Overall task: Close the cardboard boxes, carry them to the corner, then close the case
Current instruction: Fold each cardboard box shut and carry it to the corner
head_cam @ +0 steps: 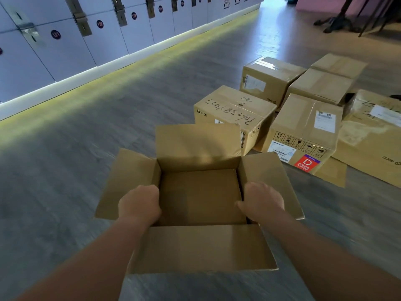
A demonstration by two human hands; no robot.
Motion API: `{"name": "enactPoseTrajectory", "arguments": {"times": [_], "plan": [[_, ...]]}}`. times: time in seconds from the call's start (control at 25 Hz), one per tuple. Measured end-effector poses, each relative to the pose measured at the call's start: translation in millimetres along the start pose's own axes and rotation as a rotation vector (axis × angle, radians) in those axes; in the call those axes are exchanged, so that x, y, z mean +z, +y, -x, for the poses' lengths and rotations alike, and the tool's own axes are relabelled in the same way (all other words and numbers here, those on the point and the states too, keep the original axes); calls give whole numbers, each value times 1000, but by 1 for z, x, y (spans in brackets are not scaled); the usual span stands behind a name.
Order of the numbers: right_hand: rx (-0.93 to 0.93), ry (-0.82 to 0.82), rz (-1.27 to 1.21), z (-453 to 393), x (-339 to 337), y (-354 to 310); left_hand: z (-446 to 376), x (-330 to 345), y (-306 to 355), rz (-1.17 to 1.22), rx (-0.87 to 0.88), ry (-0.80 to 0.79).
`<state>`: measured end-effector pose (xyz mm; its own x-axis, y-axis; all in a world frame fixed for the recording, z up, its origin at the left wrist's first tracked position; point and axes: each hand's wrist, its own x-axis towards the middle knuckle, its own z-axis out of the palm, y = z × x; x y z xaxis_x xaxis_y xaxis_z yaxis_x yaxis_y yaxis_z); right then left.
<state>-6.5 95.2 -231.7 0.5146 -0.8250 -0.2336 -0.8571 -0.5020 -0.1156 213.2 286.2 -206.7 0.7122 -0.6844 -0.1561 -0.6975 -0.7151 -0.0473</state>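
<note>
near flap: the open cardboard box (201, 198) had its closest flap (201, 249) folded out toward the camera, lying nearly flat; box looked empty inside
box position: held up above the floor (65, 170) between both arms, apparently mid-carry, still unclosed
left hand: left hand (140, 204) gripped the box's left wall at the rim, fingers curled together over the edge and down inside, tips hidden
right hand: right hand (263, 202) did the same on the right wall, thumb lying inside along the wall, other fingers wrapped over the rim out of sight
why held so: grip on two opposite walls probably kept the box level and the side flaps pushed outward, clear of the opening
far flap: far flap (198, 141) stood upright, partly blocking the stack behind
side flaps: both splayed outward
closed boxes: cluster of closed boxes (303, 127) sat on the floor ahead and right, touching one another, likely the drop-off group
marked box: handwritten box (234, 109) was the nearest of the cluster, just beyond the far flap
lockers: numbered lockers (97, 35) ran along the floor's left edge
case: not in view
stage guess: box closing incomplete for this one; flaps need folding in
</note>
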Motion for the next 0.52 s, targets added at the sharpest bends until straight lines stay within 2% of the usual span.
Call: {"name": "enactPoseTrajectory", "arguments": {"times": [0.12,0.2,0.28,0.36,0.52], "plan": [[156,78,57,-6,-8,26,-3,3,-16,-39,-111,100],[345,40,-4,-10,-13,44,-3,7,-24,-127,-259,36],[447,-11,-175,-15,-16,58,-2,8,-27,-115,-368,-1],[414,-10,-316,-15,-16,61,-1,6,-26,-79,-379,3],[304,186,-176,-11,-26,38,-1,-2,-17,-72,-364,110]]}}
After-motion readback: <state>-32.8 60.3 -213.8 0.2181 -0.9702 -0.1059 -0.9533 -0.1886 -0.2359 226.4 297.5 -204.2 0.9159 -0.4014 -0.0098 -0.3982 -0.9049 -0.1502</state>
